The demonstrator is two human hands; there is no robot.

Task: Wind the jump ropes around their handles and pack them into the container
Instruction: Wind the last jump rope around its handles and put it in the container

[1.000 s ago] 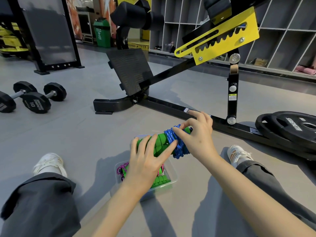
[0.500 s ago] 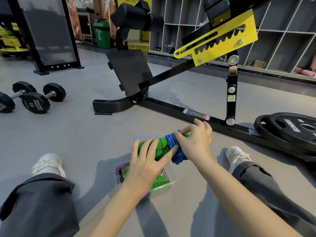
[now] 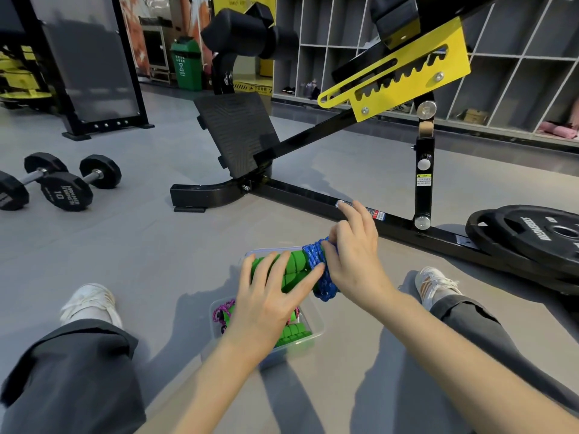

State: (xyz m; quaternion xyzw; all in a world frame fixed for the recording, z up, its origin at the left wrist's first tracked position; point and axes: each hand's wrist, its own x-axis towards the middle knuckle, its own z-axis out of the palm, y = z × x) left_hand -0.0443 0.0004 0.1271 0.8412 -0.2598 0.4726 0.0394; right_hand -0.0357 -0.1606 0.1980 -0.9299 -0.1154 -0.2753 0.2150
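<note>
A blue jump rope (image 3: 318, 266) is wound around green foam handles (image 3: 293, 270), held just above a clear plastic container (image 3: 316, 322) on the floor between my legs. My left hand (image 3: 269, 299) grips the green handles from the near side. My right hand (image 3: 352, 255) pinches the blue cord at the right end of the bundle. Inside the container lies a second rope with a purple cord (image 3: 224, 311) and green handles (image 3: 293, 333), partly hidden under my left hand.
A black bench frame (image 3: 313, 202) with a yellow bracket (image 3: 398, 73) runs across the floor just beyond the container. Weight plates (image 3: 539, 242) lie at the right, dumbbells (image 3: 59, 183) at the left. My shoes (image 3: 91, 303) flank the container on the grey floor.
The bundle has sunk slightly toward the container. My right hand has shifted its fingers on the blue cord; my left hand keeps its hold on the handles.
</note>
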